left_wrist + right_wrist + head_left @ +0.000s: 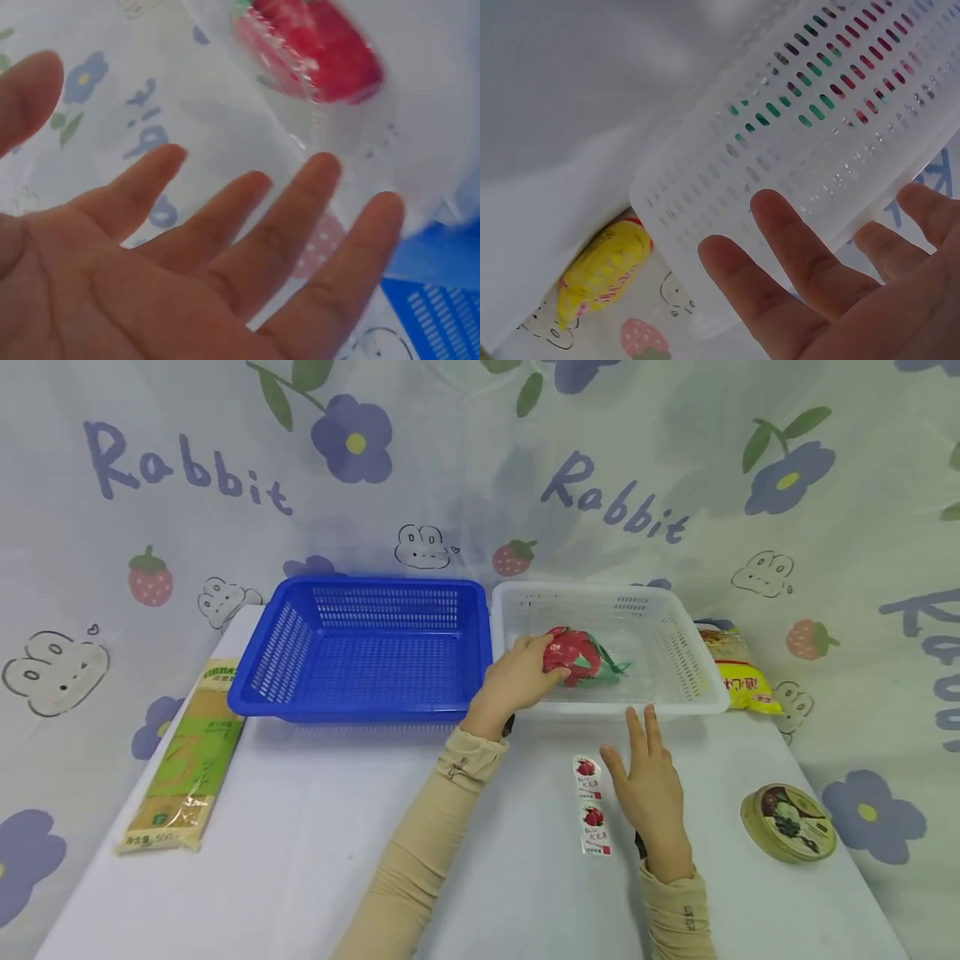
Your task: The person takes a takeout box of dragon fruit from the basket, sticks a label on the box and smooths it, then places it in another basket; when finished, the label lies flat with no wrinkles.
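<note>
A red dragon fruit point(573, 657) with green tips, wrapped in clear plastic, lies in the white basket point(705, 689). My left hand point(523, 675) reaches over the basket's front left rim, fingertips right at the fruit's left side. In the left wrist view, the fingers of that left hand point(225, 240) are spread and fairly straight, with the wrapped dragon fruit point(319, 52) beyond them. My right hand point(651, 785) is just in front of the basket, its extended fingertips near the front rim. The right wrist view shows loosely spread fingers before the slotted wall of the white basket point(705, 202).
A blue basket point(360, 706) stands left of the white one. A long noodle pack point(183, 760) lies at far left. Dragon fruit stickers point(592, 806) lie beside the right hand. A round tin point(787, 822) is at right, and a yellow food bag point(738, 672) sits behind the white basket's right side.
</note>
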{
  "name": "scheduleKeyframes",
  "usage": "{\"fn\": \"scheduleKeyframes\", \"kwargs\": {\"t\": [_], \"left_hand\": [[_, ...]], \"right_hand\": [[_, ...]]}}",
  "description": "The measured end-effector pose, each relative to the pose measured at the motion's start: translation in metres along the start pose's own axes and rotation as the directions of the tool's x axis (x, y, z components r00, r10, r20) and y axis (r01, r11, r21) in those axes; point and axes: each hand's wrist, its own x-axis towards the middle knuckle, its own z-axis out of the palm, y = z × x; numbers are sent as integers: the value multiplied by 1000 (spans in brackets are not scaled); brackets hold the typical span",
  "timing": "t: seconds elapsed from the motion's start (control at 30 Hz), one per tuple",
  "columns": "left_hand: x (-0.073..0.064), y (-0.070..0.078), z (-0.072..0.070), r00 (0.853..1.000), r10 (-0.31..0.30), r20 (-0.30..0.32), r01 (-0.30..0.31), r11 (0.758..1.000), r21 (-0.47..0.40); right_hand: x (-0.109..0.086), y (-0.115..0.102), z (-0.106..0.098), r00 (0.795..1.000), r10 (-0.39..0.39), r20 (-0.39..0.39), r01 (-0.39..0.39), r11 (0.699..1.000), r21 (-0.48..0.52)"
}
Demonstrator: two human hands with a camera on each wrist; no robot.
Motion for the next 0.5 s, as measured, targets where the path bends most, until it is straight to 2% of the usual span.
{"fn": "scheduleKeyframes", "kwargs": {"t": [0.17,0.3,0.5], "left_hand": [[24,15,8,995,-90,40,88,994,57],[37,20,16,980,-182,77,173,979,109],[53,22,23,958,-232,167,209,967,142]], "right_hand": [[1,2,1,1000,13,12,-13,1000,4],[1,3,1,999,29,34,-30,999,12],[0,3,-1,999,35,39,-36,999,31]]}}
